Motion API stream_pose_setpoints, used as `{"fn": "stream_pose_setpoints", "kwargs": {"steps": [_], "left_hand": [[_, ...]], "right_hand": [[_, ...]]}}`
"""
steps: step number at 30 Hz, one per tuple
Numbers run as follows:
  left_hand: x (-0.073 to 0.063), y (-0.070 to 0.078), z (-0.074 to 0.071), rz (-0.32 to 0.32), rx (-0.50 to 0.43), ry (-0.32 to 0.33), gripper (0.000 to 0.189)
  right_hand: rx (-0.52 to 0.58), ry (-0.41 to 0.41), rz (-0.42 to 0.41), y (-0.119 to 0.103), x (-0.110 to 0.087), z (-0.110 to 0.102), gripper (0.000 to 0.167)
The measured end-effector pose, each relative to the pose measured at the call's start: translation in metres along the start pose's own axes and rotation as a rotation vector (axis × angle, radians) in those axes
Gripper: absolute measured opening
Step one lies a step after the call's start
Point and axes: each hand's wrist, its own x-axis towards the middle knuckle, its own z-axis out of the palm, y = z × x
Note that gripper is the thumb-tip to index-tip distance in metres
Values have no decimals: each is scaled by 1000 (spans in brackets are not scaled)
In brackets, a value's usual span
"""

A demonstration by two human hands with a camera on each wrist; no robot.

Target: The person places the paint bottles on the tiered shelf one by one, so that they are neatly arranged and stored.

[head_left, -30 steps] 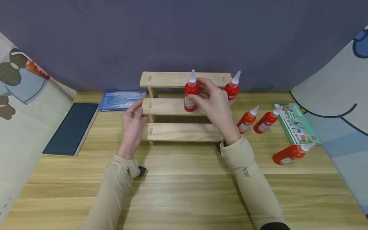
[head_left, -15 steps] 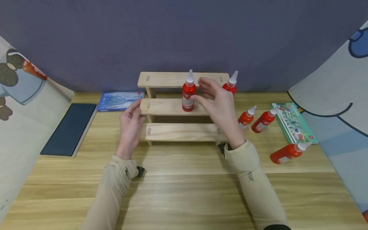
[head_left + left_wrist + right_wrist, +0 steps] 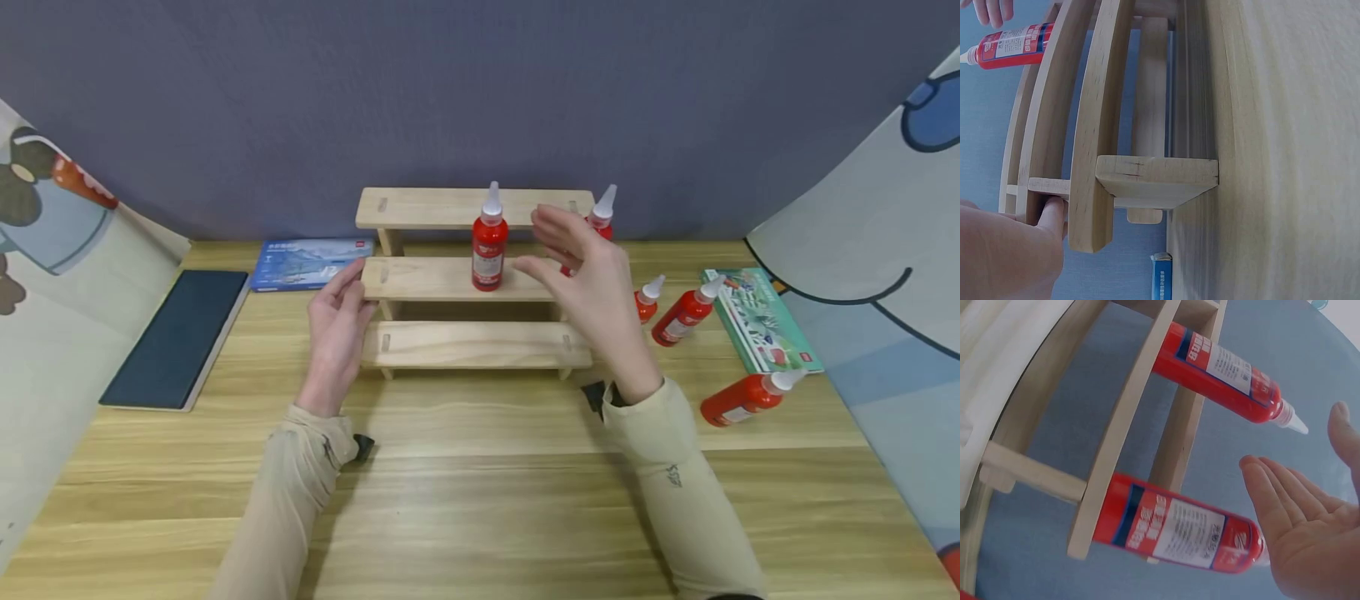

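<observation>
On the middle tier of a three-step wooden rack stands a red squeeze bottle with a white pointed nozzle. A second red bottle stands at that tier's right end, partly hidden behind my right hand in the head view. My right hand is apart from the middle bottle, thumb and fingers spread with nothing between them. At the rack's left end my left hand grips the end of the middle tier. In the left wrist view its thumb presses in beside a short wooden strut.
Several more red bottles stand on the table right of the rack. A green illustrated box lies beyond them. Left of the rack lie a blue box and a dark notebook. A dark panel rises behind.
My right hand let go of the middle bottle and drew away to the right, its fingers opening. That bottle stays standing on the tier. The left hand keeps its hold on the rack.
</observation>
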Motion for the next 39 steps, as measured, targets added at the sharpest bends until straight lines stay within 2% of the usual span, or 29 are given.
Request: {"fn": "stream_pose_setpoints", "kwargs": {"steps": [11, 20, 30, 39], "left_hand": [[1, 0, 1, -13, -17, 5, 46], [0, -1, 1, 2, -20, -9, 46], [0, -1, 0, 2, -12, -1, 45], [1, -1, 1, 3, -21, 8, 45]], "right_hand": [[-77, 13, -6, -3, -16, -23, 63], [-135, 34, -23, -7, -32, -43, 64], [-245, 72, -2, -6, -48, -68, 64], [-308, 123, 65, 2, -65, -94, 66]]}}
